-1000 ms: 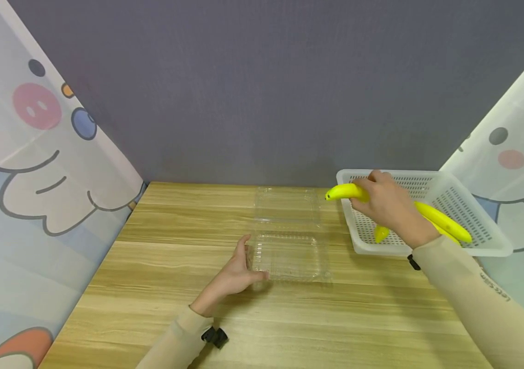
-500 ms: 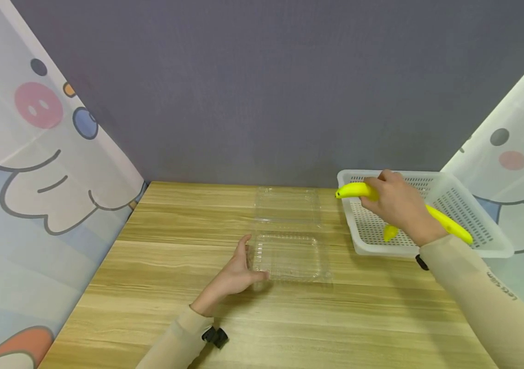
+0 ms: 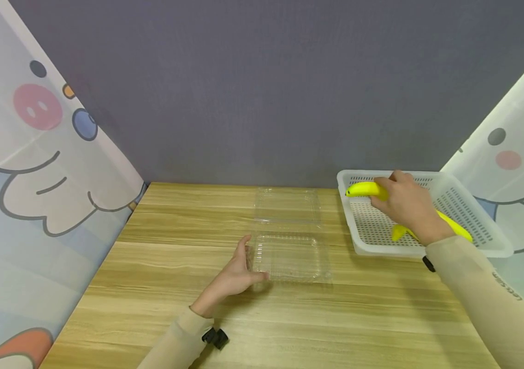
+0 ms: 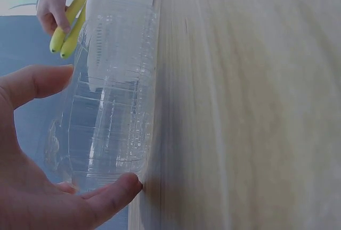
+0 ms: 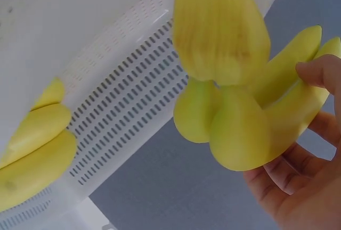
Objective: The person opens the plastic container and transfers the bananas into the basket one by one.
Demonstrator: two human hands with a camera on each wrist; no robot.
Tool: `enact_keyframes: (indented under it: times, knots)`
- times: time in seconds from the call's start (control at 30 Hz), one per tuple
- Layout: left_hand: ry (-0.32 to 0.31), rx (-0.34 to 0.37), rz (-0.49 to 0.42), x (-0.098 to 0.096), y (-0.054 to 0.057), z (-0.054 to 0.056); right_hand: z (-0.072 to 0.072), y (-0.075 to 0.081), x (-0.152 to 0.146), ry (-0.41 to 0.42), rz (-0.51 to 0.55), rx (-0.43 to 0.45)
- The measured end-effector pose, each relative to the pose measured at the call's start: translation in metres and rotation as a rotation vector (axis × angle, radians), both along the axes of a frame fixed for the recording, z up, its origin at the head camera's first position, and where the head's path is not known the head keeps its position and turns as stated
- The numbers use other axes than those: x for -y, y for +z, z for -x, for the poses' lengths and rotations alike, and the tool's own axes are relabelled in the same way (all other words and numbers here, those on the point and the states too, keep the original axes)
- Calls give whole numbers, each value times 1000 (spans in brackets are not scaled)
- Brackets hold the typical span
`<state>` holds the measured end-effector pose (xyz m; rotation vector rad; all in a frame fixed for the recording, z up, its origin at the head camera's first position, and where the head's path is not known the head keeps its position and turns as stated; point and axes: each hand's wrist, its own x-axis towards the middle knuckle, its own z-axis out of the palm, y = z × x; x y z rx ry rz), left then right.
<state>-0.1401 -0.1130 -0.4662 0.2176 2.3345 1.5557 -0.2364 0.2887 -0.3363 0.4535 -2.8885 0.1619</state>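
My right hand (image 3: 406, 202) holds a bunch of yellow bananas (image 3: 368, 189) over the white basket. In the right wrist view, the thumb lies over two bananas of this bunch (image 5: 287, 86), and its thick joined end faces the camera. My left hand (image 3: 236, 271) grips the left side of a clear plastic clamshell box (image 3: 289, 256), thumb at the front edge and forefinger at the back left corner. The box lies unfolded on the table, lid (image 3: 287, 205) behind the base. More bananas (image 5: 40, 155) rest in the basket, partly hidden by the right arm in the head view.
The white perforated basket (image 3: 358, 246) stands at the table's back right. A wood-grain table (image 3: 160, 287) stretches under everything. Behind it rises a grey wall (image 3: 252, 92), with cartoon-printed curtains (image 3: 72, 169) on both sides.
My right hand has moved a little to the right with the banana bunch, farther over the basket. The left hand and the clamshell box have stayed in place.
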Motion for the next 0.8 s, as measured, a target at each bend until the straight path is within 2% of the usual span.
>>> enact_keyframes:
  times: [0.33,0.53,0.8]
  knots:
    - [2,-2,5,-2,0,0,2,-6,-12,-51,2,32]
    - [7,-8,4,-1,-1,0,5,-12,-19,-54,8,4]
    - [15,-1,12,0,3,-2,7,-21,-27,-62,-16,42]
